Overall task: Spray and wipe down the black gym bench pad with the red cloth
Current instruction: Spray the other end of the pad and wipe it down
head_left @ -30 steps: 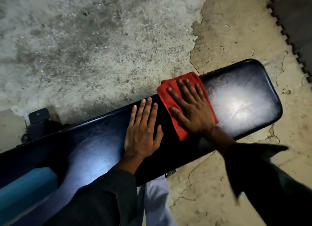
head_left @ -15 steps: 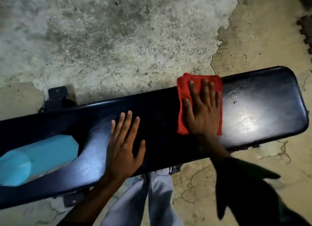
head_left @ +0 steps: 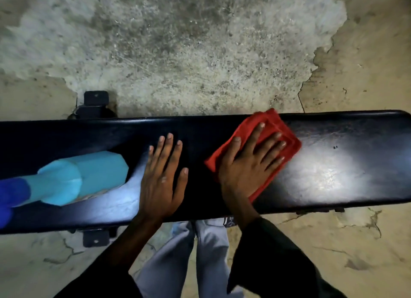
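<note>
Right fingers (head_left: 272,145) lie straight and spread, pressing the cloth (head_left: 270,125) flat on the bench (head_left: 344,164); nothing is gripped. Left fingers (head_left: 165,148) are likewise straight and slightly fanned, flat on bare pad, holding nothing.

Change noted: half a second ago the right fingers pointed straight across the pad with the cloth square under them; they now angle toward the far right, and the cloth has turned with them into a diamond, one corner at the far edge. The camera has swung left over the same interval, bringing more of the bottle (head_left: 73,180) into view. The left hand (head_left: 161,177) has kept its bracing place just beside the right throughout.

Judgement: wiping is under way mid-stroke, the sweep heading toward the glossy right end. The stretch under and beyond the bottle appears not yet wiped.

Pose: the right hand (head_left: 249,164) sits palm-down, wrist at the near edge, dark sleeve (head_left: 278,264) trailing back. The left forearm runs parallel. The bottle lies on its side on the pad, near the left hand.
</note>
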